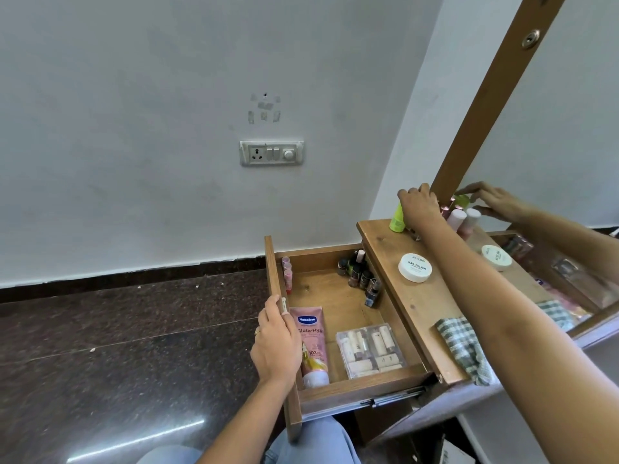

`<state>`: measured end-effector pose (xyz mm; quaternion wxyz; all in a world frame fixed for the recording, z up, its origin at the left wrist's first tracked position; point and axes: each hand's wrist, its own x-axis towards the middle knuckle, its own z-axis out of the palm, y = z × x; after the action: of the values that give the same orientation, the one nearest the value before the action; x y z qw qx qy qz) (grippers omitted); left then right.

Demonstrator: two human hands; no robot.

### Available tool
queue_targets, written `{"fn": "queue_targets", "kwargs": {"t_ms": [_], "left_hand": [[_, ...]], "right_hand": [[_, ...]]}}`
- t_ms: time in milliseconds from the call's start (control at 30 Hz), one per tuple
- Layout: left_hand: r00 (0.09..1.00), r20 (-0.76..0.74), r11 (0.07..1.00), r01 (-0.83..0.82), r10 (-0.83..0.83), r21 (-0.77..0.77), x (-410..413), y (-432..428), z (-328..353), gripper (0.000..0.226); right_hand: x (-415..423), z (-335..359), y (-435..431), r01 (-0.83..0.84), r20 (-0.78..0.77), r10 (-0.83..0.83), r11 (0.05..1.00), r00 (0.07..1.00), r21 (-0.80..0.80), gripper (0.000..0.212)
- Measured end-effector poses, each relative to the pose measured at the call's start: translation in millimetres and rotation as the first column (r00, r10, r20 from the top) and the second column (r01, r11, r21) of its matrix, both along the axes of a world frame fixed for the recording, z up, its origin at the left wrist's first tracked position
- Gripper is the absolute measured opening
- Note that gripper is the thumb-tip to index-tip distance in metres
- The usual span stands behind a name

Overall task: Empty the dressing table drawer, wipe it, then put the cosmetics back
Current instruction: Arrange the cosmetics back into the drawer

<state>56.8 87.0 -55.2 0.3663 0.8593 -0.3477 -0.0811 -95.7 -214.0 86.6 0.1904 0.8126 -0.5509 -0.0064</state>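
Pink tube [311, 346] flat in drawer [335, 296], cap toward person, lengthwise along its front

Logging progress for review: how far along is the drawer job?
Seemingly part-emptied: green bottle, pink bottles and white jar stand on the tabletop. In hand: left hand grips the drawer front, right hand reaches among those bottles. Left: tube, clear case and nail polishes sit in the drawer; cloth lies aside.

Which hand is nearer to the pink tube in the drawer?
Left. The left hand grips the drawer front just beside the pink tube; the right hand is far off among the bottles on the tabletop.
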Motion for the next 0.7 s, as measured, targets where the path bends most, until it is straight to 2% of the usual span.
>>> {"fn": "queue_targets", "kwargs": {"t_ms": [267, 433, 533, 633, 700], "left_hand": [[1.000, -0.001, 1.000, -0.003, 0.003, -0.005, 0.2, -0.6, -1.1, 0.038], [1.000, -0.001, 1.000, -0.001, 0.001, -0.006, 0.4, -0.6, -1.8, 0.038], [1.000, -0.008, 1.000, 0.002, -0.002, -0.010, 0.3, -0.3, -1.8, 0.037], [1.000, -0.008, 1.000, 0.002, -0.002, -0.009, 0.0, -0.7, -0.9, 0.037], [1.000, -0.006, 1.000, 0.003, -0.003, -0.010, 0.0, -0.8, -0.9, 0.037]], "right_hand": [[-0.6, -1.2, -5.2, -0.021, -0.007, 0.021, 1.000, 1.000, -0.017, 0.035], [0.3, 2.5, -0.1, 0.001, 0.003, -0.001, 0.999, 1.000, 0.035, 0.035], [5.3, 6.5, 12.1, -0.002, 0.098, -0.004, 0.998, 0.995, 0.065, 0.037], [13.7, 12.6, 38.8, -0.100, 0.256, 0.081, 0.993, 0.963, 0.063, 0.038], [20.4, 13.1, 63.3, -0.180, 0.291, 0.148, 0.980, 0.945, 0.083, 0.042]]}}
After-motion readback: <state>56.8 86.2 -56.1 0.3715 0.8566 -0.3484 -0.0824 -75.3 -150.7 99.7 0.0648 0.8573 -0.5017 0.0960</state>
